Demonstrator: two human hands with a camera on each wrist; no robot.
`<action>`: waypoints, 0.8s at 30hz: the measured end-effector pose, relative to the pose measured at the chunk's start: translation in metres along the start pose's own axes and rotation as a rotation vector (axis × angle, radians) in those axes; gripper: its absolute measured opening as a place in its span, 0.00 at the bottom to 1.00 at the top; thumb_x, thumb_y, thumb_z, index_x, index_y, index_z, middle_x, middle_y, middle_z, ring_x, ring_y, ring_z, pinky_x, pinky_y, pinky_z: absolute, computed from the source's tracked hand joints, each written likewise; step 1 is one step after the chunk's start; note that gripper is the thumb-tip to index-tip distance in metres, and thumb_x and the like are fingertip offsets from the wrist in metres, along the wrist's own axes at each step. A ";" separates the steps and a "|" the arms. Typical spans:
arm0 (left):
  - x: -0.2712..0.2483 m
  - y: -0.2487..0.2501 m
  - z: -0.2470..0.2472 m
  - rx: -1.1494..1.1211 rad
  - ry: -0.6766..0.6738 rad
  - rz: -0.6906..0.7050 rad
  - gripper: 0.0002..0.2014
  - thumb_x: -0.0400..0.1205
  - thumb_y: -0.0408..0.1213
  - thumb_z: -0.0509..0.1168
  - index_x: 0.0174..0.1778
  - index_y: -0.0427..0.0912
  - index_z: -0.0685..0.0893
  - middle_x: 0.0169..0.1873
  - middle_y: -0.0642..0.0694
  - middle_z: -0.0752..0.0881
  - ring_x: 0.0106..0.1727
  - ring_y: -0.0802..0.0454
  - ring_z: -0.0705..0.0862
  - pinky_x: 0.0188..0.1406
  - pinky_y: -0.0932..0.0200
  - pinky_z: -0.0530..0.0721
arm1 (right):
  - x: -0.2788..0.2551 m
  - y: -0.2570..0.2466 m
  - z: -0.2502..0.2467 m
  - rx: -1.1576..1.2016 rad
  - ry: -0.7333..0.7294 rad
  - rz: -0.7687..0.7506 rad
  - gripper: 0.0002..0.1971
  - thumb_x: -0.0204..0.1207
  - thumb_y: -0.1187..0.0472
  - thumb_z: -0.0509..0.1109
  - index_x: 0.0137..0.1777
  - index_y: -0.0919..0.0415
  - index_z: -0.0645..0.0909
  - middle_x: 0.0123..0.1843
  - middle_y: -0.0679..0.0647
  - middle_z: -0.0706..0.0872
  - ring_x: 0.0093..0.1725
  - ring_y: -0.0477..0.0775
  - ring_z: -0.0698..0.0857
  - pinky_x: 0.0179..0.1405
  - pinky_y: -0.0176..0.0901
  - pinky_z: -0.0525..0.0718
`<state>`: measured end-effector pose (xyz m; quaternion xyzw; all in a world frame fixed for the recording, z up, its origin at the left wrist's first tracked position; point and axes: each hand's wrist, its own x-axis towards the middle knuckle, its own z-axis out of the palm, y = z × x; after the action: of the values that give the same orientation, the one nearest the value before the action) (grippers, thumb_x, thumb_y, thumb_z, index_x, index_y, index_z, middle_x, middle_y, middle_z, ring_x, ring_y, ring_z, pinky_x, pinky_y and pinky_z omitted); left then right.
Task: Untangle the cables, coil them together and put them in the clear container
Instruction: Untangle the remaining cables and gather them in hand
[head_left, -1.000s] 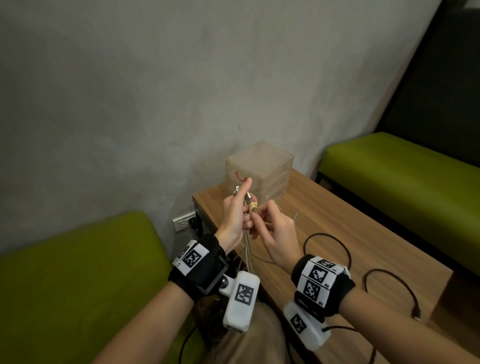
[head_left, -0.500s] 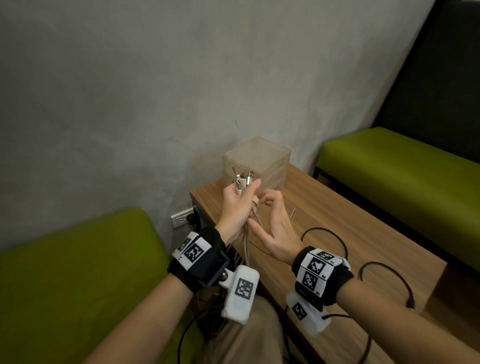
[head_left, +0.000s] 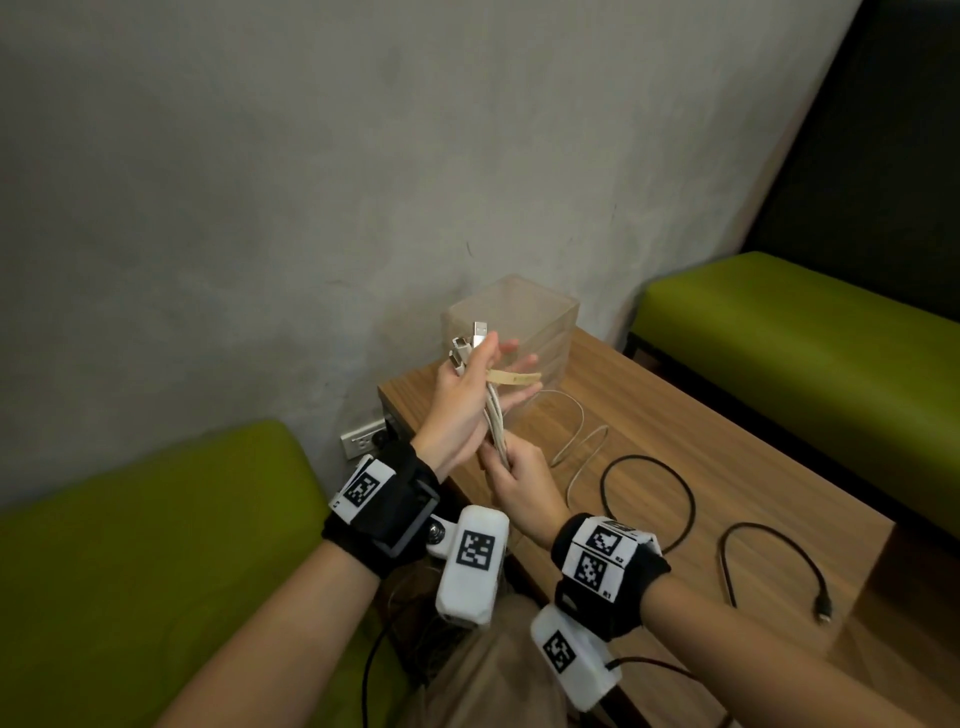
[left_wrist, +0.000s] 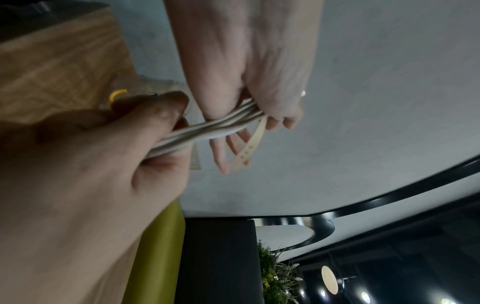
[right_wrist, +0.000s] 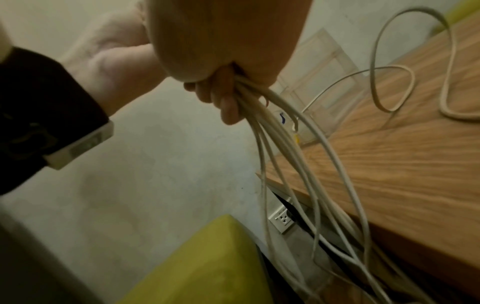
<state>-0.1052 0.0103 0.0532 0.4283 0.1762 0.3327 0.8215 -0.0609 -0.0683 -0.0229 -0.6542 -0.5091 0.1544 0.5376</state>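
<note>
Several white cables are gathered into one bundle, their USB plugs pointing up. My left hand holds the bundle near the plugs, thumb across it and fingers stretched out. A beige strap sticks out sideways from the bundle over those fingers. Just below, my right hand grips the same bundle in a fist. In the right wrist view the cables hang down from that fist past the table edge. The clear container stands behind my hands against the wall.
On the wooden table lie a loose loop of white cable and two black cables. Green benches flank the table. A wall outlet sits low beside the table corner.
My right hand has moved from beside the plugs down the bundle and closed round the cables. The strap now sticks out loose over my left fingers.
</note>
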 end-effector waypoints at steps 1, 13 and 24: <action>-0.001 0.001 -0.001 -0.009 -0.016 -0.008 0.09 0.85 0.40 0.57 0.42 0.38 0.73 0.38 0.42 0.87 0.37 0.47 0.89 0.40 0.48 0.90 | 0.001 0.001 0.000 -0.016 -0.013 -0.010 0.20 0.81 0.66 0.61 0.29 0.48 0.67 0.25 0.49 0.74 0.25 0.43 0.71 0.28 0.38 0.69; -0.001 0.022 -0.021 0.222 0.111 0.193 0.21 0.83 0.36 0.61 0.24 0.46 0.62 0.13 0.58 0.61 0.12 0.62 0.56 0.10 0.73 0.54 | 0.021 0.040 -0.066 -0.771 -0.644 0.034 0.26 0.71 0.62 0.71 0.70 0.54 0.70 0.69 0.54 0.76 0.67 0.53 0.74 0.67 0.51 0.76; 0.004 0.041 -0.020 0.328 0.140 0.316 0.22 0.82 0.35 0.62 0.25 0.47 0.61 0.14 0.57 0.61 0.13 0.61 0.56 0.14 0.70 0.51 | -0.009 0.079 -0.088 -1.144 -0.144 0.384 0.30 0.74 0.35 0.59 0.65 0.59 0.68 0.64 0.56 0.71 0.64 0.59 0.71 0.61 0.58 0.75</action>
<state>-0.1302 0.0412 0.0759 0.5542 0.2154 0.4528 0.6644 0.0409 -0.1165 -0.0611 -0.9074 -0.4193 -0.0056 0.0272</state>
